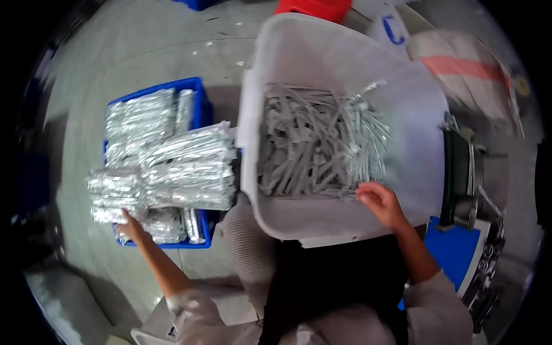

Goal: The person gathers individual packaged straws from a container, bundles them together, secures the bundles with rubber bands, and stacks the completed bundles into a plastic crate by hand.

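A large bundle of long silvery wrapped strips [190, 167], narrowed near its middle, lies across the top of the blue crate on the left. My left hand [135, 228] is closed on the bundle's near left end, its fingers partly hidden beneath. Over the near inside of the big white bin, my right hand [382, 204] has its fingers curled together. Whatever they pinch, if anything, is too small to make out. Loose grey-white strips [305, 144] lie at the bottom of the bin, with shinier strips [368, 138] on their right side.
The blue crate [201, 109] holds more silvery bundles [144, 118]. The white bin [345, 227] stands close before my lap. A white sack with a red stripe [460, 63] sits at the far right. A red object [316, 8] is behind the bin, and a blue panel [454, 253] lies at right.
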The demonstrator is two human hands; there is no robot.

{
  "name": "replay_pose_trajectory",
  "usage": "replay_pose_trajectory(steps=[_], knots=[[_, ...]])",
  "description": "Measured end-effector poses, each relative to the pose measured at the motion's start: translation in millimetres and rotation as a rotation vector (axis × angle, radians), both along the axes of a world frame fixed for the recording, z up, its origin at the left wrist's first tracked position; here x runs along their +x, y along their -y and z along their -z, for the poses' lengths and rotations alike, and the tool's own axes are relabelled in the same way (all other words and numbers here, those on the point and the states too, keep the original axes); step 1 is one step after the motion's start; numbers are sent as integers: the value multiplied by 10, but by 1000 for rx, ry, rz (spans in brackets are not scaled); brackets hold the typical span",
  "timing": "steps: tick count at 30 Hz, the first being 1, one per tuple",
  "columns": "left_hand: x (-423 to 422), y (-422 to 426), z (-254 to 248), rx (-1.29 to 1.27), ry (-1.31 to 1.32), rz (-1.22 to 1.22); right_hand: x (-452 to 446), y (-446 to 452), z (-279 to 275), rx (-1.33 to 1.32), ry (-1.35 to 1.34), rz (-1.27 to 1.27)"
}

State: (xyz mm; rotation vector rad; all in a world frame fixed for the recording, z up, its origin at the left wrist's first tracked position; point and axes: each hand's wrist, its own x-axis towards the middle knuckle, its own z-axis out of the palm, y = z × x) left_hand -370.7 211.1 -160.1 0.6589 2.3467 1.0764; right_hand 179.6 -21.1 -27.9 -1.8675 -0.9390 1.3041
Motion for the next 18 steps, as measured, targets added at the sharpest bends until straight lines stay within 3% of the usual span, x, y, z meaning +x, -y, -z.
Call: replay_pose_trajectory(steps=[2,4,7,9,14,16,18], knots=[[755,31,-756,474,219,498,314,-39,227,-184,-102,111],[1879,166,-1376,665,65,352,581,-118,685,-386,-105,127],[3217,293,-1978,718,279,744,1007,-151,1658,-554,157,-97],[3821,367,-1987,647,309,1040,1265,-122,2120,-561,454,-232],[4557,503,-1357,345,-27,1523,1696,-78,2520,-807,516,-95],[4592,539,-1253,173,-420,1723,1682,-18,2680,-804,677,28],[4636,545,-1210,87,-406,1779,1865,-73,2917,-848,568,122]])
